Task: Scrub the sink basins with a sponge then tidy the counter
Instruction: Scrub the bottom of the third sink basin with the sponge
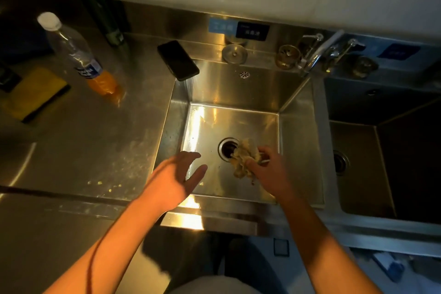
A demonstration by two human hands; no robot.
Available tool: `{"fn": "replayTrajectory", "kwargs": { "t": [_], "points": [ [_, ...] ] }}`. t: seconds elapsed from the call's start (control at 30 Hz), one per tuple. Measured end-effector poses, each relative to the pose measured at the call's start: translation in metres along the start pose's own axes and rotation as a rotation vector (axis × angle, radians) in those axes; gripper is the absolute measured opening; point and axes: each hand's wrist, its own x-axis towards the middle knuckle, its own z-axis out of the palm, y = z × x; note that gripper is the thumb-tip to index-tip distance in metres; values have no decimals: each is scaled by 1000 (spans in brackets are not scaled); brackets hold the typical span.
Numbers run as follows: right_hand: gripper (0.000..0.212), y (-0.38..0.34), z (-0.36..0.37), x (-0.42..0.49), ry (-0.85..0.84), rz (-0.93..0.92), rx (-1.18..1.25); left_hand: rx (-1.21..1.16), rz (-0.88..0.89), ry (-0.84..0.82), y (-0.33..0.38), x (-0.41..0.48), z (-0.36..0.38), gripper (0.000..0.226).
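Right hand (267,170) gripping sponge (247,159), drain (227,149) (half hidden)

Steel-grey sink basin (238,93); beige sponge (245,157); black phone (177,59); yellow cloth (35,93); clear bottle (78,55) with orange liquid, white cap

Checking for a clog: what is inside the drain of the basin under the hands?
The drain looks dark and open, nothing visible inside. The sponge, gripped by the right hand, hides its right edge.
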Motion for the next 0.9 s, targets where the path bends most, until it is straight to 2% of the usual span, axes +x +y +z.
{"fn": "replayTrajectory", "kwargs": {
  "t": [0.2,0.33,0.5,0.73,0.9],
  "points": [
    [25,26,6,30,-73,35,-39,-2,-22,-137,-1,35,22,59],
    [27,46,12,74,-89,6,-38,-108,-30,-89,-3,84,41,53],
    [35,84,25,133,-80,3,-99,-91,3,-72,-19,149,76,45],
    [48,115,36,144,-121,22,-236,-103,-112,-100,-36,142,122,44],
    [53,113,41,150,-120,-13,-303,-1,-68,-103,-39,155,123,56]
  ]
}}
